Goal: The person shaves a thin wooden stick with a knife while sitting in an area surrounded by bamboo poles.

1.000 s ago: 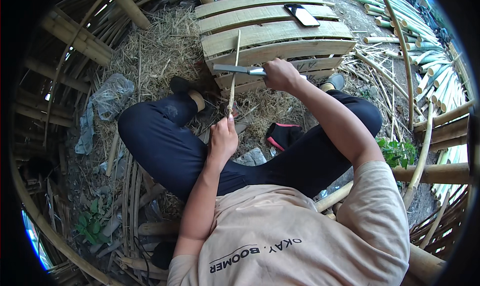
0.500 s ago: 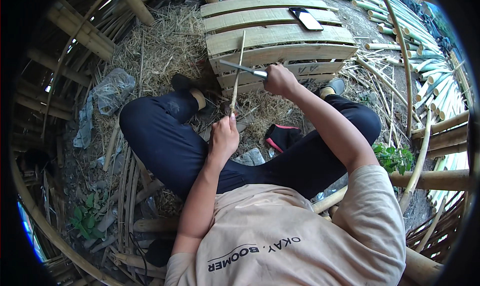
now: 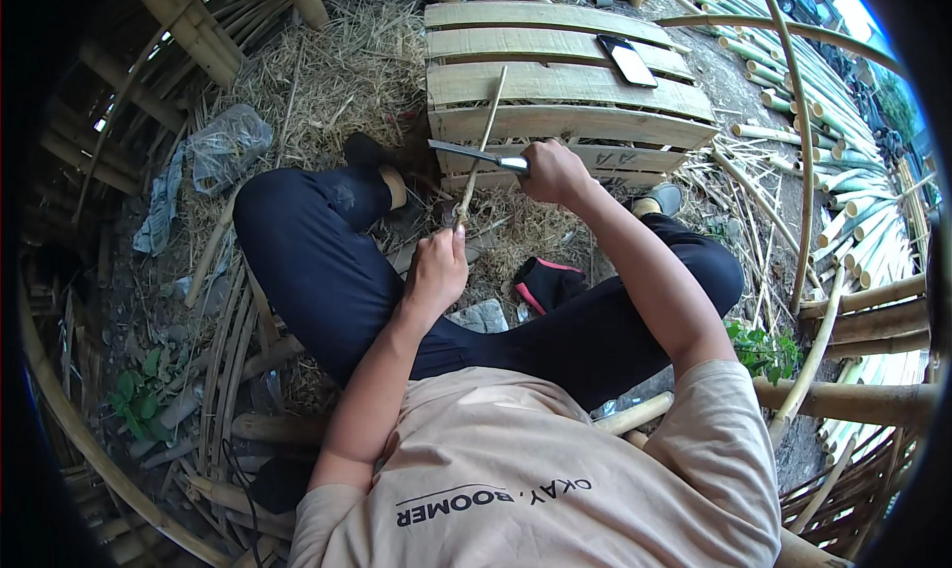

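My left hand (image 3: 436, 268) is closed round the lower end of a thin bamboo stick (image 3: 485, 138), which slants up and away over the edge of a wooden crate. In my right hand (image 3: 555, 172), wrapped by the fingers, is the handle of a knife (image 3: 476, 153). Its long blade points left and crosses the stick above my left hand, seemingly against it. Most of the handle is hidden inside my fist.
In front stands the slatted wooden crate (image 3: 555, 85) with a phone (image 3: 627, 62) on top. A black and pink cloth item (image 3: 548, 285) lies between my legs. Bamboo poles (image 3: 858, 196) are piled at the right. Straw and a plastic bag (image 3: 230, 149) lie at the left.
The view has shifted slightly, so the crate and phone appear further right. The knife blade has moved a little down along the stick, nearer my left hand. Both grips are unchanged.
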Motion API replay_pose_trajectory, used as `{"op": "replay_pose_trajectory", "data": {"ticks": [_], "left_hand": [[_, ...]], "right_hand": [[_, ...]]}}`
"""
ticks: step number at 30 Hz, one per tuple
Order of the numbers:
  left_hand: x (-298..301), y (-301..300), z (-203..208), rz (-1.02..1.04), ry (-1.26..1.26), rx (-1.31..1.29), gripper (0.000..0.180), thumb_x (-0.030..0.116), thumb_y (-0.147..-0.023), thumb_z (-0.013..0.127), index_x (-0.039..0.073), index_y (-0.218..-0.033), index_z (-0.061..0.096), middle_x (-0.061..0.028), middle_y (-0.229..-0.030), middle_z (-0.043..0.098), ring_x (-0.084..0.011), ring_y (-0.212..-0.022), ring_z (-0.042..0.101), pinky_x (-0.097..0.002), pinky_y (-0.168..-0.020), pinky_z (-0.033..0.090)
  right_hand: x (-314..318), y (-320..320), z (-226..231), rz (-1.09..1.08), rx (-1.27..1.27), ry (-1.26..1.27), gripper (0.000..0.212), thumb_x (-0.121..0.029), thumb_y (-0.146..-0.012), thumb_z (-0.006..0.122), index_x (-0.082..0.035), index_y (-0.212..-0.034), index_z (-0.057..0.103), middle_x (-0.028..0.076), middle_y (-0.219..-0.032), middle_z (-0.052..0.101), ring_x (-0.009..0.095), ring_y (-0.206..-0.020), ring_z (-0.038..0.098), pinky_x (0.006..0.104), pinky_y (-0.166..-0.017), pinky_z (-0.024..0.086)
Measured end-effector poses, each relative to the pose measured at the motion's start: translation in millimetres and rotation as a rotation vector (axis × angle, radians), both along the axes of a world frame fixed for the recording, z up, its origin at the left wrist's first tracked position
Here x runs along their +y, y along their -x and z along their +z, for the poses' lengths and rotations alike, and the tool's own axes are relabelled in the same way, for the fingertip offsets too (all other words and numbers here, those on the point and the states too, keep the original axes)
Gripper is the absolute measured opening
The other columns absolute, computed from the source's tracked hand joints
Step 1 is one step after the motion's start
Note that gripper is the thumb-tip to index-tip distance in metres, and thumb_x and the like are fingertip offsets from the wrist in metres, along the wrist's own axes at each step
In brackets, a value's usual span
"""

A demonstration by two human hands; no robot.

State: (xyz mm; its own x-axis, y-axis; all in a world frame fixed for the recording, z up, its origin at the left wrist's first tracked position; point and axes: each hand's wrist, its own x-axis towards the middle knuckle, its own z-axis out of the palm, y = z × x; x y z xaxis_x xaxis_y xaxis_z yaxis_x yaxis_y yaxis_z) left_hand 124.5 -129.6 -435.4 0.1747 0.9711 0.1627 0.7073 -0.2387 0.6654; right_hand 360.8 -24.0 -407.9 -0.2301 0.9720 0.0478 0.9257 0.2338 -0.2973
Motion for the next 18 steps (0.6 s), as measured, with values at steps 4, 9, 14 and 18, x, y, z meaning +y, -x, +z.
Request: {"op": "replay_pose_trajectory", "data": {"ticks": [4,9,14,18], "left_hand": [[0.2,-2.1,-1.4,-0.01,-0.014,0.021,0.037,0.022,-0.105,0.048,-0.005,-0.083,0.061,-0.029,-0.079,0.065,-0.0484,-0.078,0.064,-0.0562,-0.071,0.049],[-1.7,2.9,0.3,0.003,-0.018,-0.008,0.036,0.022,-0.105,0.048,-0.005,-0.086,0.062,-0.029,-0.079,0.065,-0.0483,-0.08,0.064,-0.0557,-0.072,0.049],[0.5,-0.9,-5.4,-0.015,-0.003,-0.029,0.042,0.028,-0.107,0.044,-0.003,-0.082,0.058,-0.0278,-0.073,0.06,-0.0508,-0.075,0.06,-0.0577,-0.067,0.044],[-0.2,0.4,-6.7,-0.003,-0.053,-0.008,0.04,0.026,-0.106,0.045,-0.003,-0.082,0.059,-0.028,-0.075,0.062,-0.0501,-0.075,0.061,-0.0568,-0.068,0.046]], "right_hand": [[7.4,-11.1,-1.5,-0.083,0.025,-0.044,0.019,-0.015,-0.073,0.065,0.0,-0.082,0.072,0.025,-0.083,0.07,0.043,-0.082,0.07,0.0496,-0.08,0.058],[-4.8,2.8,11.8,0.015,0.001,-0.042,0.02,-0.016,-0.072,0.066,0.001,-0.081,0.072,0.026,-0.083,0.07,0.042,-0.082,0.071,0.0493,-0.079,0.058],[5.4,-14.3,4.0,-0.103,0.007,-0.045,0.019,-0.014,-0.072,0.066,0.0,-0.083,0.073,0.026,-0.084,0.071,0.042,-0.081,0.071,0.0487,-0.079,0.059],[13.2,-29.9,7.4,-0.118,-0.018,-0.058,0.018,-0.014,-0.075,0.065,0.0,-0.083,0.072,0.026,-0.083,0.071,0.043,-0.081,0.07,0.0499,-0.078,0.058]]}}
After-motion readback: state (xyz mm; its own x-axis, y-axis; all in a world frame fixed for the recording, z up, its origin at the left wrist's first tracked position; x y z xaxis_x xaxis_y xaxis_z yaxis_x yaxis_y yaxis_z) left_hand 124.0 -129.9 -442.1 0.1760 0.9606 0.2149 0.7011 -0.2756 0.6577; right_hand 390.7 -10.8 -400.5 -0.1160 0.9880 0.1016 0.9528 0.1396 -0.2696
